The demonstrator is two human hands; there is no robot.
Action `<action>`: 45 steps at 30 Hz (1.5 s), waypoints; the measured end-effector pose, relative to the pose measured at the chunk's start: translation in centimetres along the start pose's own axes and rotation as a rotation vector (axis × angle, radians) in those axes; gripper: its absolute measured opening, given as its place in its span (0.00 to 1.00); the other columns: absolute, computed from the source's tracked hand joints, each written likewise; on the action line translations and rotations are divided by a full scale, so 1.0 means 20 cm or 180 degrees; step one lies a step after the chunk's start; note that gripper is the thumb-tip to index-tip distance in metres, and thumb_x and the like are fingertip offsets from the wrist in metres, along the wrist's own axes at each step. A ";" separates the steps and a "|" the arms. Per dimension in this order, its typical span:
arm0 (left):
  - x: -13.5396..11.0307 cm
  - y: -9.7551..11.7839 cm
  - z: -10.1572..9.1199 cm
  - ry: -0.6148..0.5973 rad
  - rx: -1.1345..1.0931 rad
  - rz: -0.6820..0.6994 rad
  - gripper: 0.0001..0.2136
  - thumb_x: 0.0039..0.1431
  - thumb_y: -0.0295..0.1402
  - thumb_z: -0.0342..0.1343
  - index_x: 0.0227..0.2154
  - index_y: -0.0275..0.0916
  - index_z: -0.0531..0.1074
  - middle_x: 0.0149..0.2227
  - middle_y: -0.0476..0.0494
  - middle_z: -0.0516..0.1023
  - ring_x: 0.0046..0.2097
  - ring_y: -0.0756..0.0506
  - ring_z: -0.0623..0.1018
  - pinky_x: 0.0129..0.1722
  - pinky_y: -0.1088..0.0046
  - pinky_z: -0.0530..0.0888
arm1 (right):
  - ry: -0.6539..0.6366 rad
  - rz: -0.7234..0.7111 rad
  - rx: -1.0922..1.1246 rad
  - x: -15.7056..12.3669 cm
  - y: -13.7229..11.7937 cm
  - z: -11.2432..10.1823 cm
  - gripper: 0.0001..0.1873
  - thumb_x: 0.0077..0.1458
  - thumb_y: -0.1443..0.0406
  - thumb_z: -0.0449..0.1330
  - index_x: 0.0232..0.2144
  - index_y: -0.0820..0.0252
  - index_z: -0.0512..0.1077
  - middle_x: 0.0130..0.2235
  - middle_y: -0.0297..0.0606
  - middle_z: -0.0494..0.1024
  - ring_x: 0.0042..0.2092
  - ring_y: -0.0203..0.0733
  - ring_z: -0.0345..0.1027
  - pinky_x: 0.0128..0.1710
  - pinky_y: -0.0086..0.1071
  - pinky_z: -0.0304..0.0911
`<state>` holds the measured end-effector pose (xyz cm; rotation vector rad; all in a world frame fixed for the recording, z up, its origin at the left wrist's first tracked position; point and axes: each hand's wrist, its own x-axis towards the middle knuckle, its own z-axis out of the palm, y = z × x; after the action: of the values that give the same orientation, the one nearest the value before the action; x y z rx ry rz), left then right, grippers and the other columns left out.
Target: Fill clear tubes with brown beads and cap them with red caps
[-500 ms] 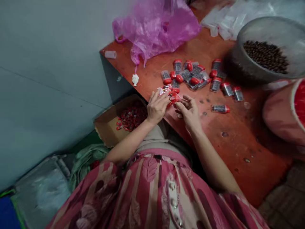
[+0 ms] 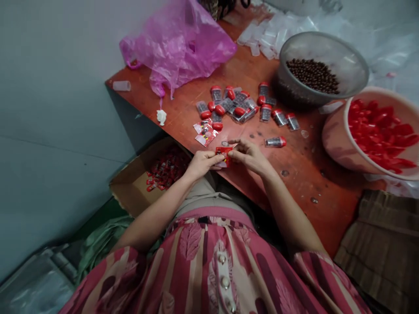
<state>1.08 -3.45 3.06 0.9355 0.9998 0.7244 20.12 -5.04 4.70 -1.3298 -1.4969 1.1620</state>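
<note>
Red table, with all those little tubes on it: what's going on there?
A person's left grip pinches a small red packet at the near edge of the table, and the right grip touches its other side. More packets lie just beyond, by a bunch of red-capped tubes. To the right stand a grey bowl of dark beads and a pink bowl of red pieces. Below the table edge, a box holds many small red things.

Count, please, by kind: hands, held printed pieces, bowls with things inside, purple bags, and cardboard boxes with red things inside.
Left hand and right hand: 2
Red printed piece: 1
Grey bowl and pink bowl: 2
Purple bag: 1
Cardboard box: 1
Total: 7
</note>
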 end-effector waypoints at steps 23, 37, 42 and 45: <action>0.00 -0.01 0.03 0.1000 -0.1681 -0.0153 0.17 0.43 0.38 0.71 0.21 0.33 0.69 0.21 0.49 0.73 0.23 0.53 0.74 0.25 0.78 0.74 | 0.1299 0.0598 -0.1225 -0.04 0.05 -0.12 0.17 0.54 0.55 0.60 0.40 0.60 0.70 0.31 0.38 0.77 0.31 0.43 0.73 0.33 0.37 0.68; -0.01 0.00 0.14 0.0808 -0.2397 0.0054 0.15 0.44 0.37 0.70 0.25 0.34 0.70 0.24 0.51 0.74 0.24 0.54 0.72 0.28 0.77 0.71 | 0.0912 0.0422 0.0234 -0.31 0.04 0.36 0.17 0.55 0.54 0.62 0.42 0.58 0.68 0.32 0.33 0.77 0.25 0.35 0.72 0.25 0.29 0.71; -0.04 0.02 0.16 0.0801 -0.2063 0.0238 0.20 0.39 0.43 0.72 0.24 0.35 0.68 0.21 0.52 0.73 0.22 0.54 0.70 0.26 0.77 0.67 | 0.0975 0.0467 0.0794 -0.28 0.01 0.36 0.18 0.52 0.55 0.64 0.40 0.58 0.68 0.30 0.31 0.77 0.24 0.34 0.71 0.24 0.28 0.71; -0.04 0.02 0.16 0.0808 -0.1866 0.0285 0.22 0.37 0.45 0.72 0.24 0.35 0.67 0.20 0.53 0.71 0.21 0.54 0.69 0.24 0.77 0.65 | 0.0958 0.0555 0.1071 -0.27 -0.01 0.36 0.17 0.50 0.56 0.66 0.37 0.59 0.68 0.27 0.29 0.76 0.22 0.33 0.71 0.22 0.27 0.69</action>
<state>3.73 -4.89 4.47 0.3828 0.8911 1.1552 13.86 -11.27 3.15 -1.3474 -0.9399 1.1986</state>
